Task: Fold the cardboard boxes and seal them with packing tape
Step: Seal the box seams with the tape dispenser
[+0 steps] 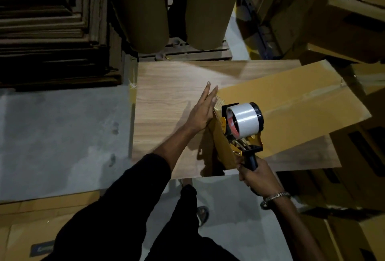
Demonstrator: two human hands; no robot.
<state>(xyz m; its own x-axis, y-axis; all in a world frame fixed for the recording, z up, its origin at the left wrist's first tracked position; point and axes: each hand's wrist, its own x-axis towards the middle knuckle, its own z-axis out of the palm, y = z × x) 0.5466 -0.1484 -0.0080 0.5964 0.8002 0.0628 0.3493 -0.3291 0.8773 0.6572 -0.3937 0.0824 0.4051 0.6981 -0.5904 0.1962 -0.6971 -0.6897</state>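
A yellow-brown cardboard box lies tilted on a wood-grain table, with a taped seam running along its top. My left hand presses flat, fingers straight, against the box's left end. My right hand grips the black handle of a yellow tape dispenser that carries a roll of clear tape. The dispenser sits at the box's near-left corner.
Stacks of flat cardboard fill the far left. Two large brown paper rolls stand on a pallet behind the table. Assembled boxes pile up at the right. More flat cardboard lies on the grey floor at the near left.
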